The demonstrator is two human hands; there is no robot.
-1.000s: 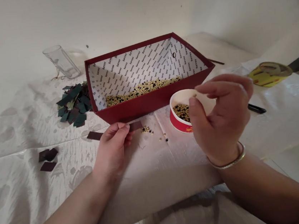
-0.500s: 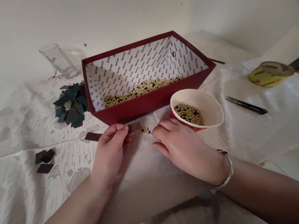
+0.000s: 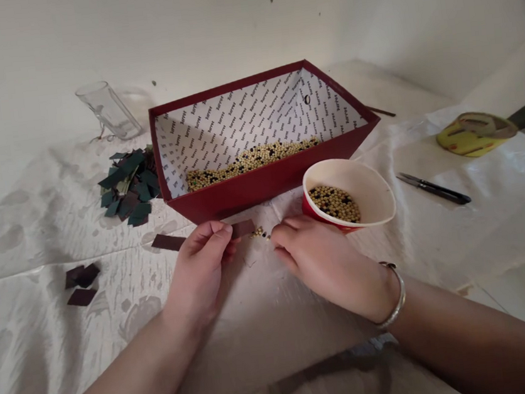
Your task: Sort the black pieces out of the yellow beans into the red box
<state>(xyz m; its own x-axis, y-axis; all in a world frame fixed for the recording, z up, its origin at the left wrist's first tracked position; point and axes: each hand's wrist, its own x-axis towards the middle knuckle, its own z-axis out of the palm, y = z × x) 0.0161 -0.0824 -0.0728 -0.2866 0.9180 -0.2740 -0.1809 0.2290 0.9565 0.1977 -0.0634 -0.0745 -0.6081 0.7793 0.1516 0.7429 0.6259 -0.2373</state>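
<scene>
My left hand (image 3: 205,257) pinches a flat dark brown strip (image 3: 243,228) between thumb and fingers; a like brown length (image 3: 168,242) shows on the hand's other side, and whether the two join is hidden. My right hand (image 3: 311,251) is closed, its fingertips pressed together and turned down at the table; anything between them is hidden. Between the hands lies a small heap of pale yellow and black beads (image 3: 257,231). Just beyond my right hand stands a tilted red and white paper cup (image 3: 376,193) holding more such beads (image 3: 334,204).
A dark red box (image 3: 243,191) with beads inside stands behind the hands. To its left are dark green and brown pieces (image 3: 131,183) and a tilted clear glass (image 3: 110,110). Several brown pieces (image 3: 82,276) lie left. Black-handled snips (image 3: 435,189) and a yellow tape roll (image 3: 476,134) are at right.
The fingertips of my right hand have drawn together beside the bead heap. My left hand keeps its pinch on the strip. The whole view has shifted slightly.
</scene>
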